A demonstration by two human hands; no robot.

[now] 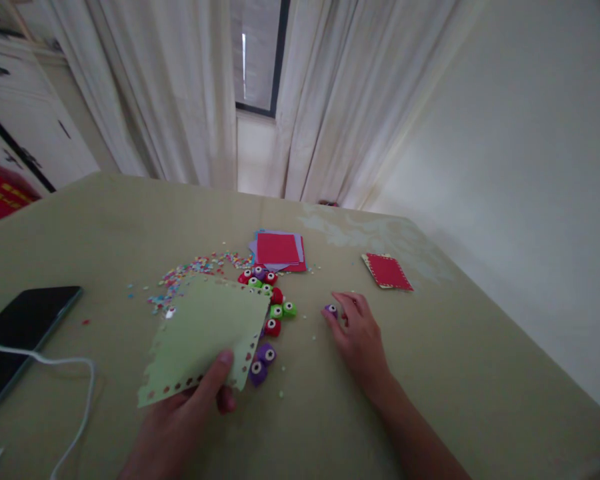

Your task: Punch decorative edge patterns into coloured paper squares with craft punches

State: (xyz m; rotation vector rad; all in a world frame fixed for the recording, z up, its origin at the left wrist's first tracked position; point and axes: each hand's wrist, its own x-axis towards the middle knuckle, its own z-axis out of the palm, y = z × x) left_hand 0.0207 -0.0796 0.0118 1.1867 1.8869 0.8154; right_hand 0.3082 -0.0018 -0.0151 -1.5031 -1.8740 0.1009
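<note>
My left hand (200, 400) pinches a light green sheet of paper (210, 327) by its near edge, thumb on top. Small shaped holes run along its right and near edges, and the sheet is held above the table. Thumb and forefinger of my right hand (357, 330) close around a small purple craft punch (332, 311) at the table surface. Several more punches in red, green and purple, such as a red punch (273, 327), cluster at the sheet's right edge. The sheet partly hides some of them. Two purple punches (263, 363) sit nearer to me.
Colourful paper confetti (180, 277) lies scattered beyond the sheet. A stack of coloured paper squares (278, 249) is farther back. Red and pale punched squares (389, 271) lie at the right. At the left are a dark tablet (25, 333) and a white cable (87, 393).
</note>
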